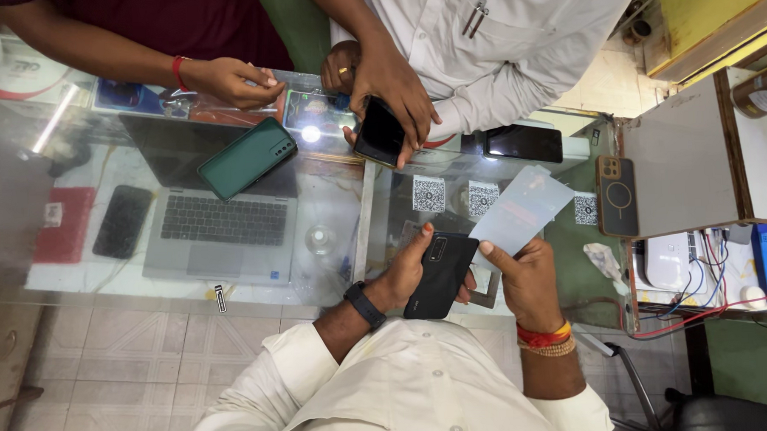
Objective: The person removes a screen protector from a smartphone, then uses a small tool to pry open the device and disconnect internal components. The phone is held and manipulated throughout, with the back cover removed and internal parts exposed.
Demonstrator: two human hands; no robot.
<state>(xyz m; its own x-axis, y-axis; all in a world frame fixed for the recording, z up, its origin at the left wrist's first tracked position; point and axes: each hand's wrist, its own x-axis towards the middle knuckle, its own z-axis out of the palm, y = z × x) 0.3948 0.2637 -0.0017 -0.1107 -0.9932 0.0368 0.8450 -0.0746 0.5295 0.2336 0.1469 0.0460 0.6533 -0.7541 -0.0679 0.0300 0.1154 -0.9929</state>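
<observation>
**Phone and clear sheet held together over the glass counter**

- Left hand (405,278): clenched round a black phone (441,275), back and camera facing up, held above the near edge of the glass counter (340,200).
- Right hand (528,280): thumb and fingers pinch the lower end of a pale translucent sheet (519,209). The sheet rises toward 1 o'clock from the phone, its lower corner just beside the phone's top edge.
- Judged step: sheet and phone being brought side by side, not yet laid together. The phone shows its back, so mating the sheet to the screen side would call for a flip in the left hand, then squaring the edges while keeping the pinch near the corner.
- Around: green phone (247,158) at 10 o'clock, lying on the glass over a laptop (218,234). At 12 o'clock another person's hand (392,88) grips a dark phone (379,132). Phone in a brown case (616,196) at 2 o'clock.
</observation>
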